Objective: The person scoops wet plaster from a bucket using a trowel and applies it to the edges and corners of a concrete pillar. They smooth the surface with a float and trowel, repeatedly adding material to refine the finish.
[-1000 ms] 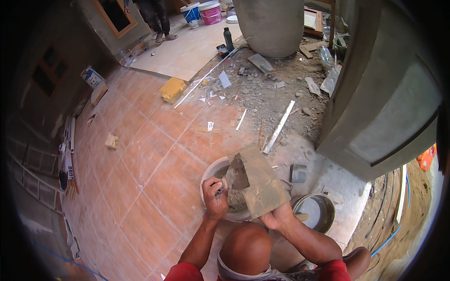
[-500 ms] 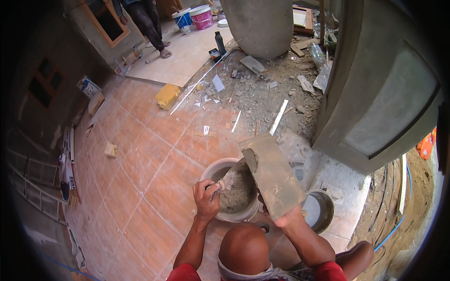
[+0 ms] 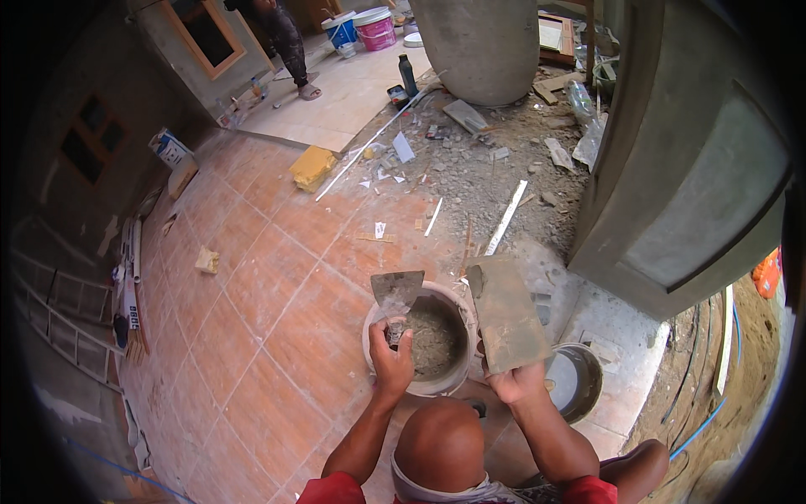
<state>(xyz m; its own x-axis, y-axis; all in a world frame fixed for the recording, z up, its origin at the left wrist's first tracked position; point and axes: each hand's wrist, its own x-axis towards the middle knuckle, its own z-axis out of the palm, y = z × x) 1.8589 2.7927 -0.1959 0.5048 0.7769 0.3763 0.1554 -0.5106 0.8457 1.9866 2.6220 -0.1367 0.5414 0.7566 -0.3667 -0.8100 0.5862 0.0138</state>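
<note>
In my left hand (image 3: 393, 357) is a wide-bladed putty knife (image 3: 398, 291), its blade pointing away from me and smeared with grey mortar. The blade is over the far left rim of a pale round bucket (image 3: 374, 323) with wet grey mortar (image 3: 437, 340) inside. My right hand (image 3: 516, 382) grips a flat rectangular plastering float (image 3: 509, 315) at its near end, to the right of the bucket. A grey film covers the float's upper face; its handle is hidden underneath. The two tools are apart.
A second bucket (image 3: 598, 382) with greyish liquid stands right of my right hand. A grey panelled door (image 3: 697, 185) is at the right. Rubble (image 3: 487, 176) and a white strip (image 3: 507, 217) lie ahead, with a yellow block (image 3: 313, 168) on the tiles. Another person (image 3: 290, 50) stands far left.
The putty knife has moved left, away from the float's edge, and now shows its blade flat. My right hand has turned the float more upright in view and shifted it slightly right.
</note>
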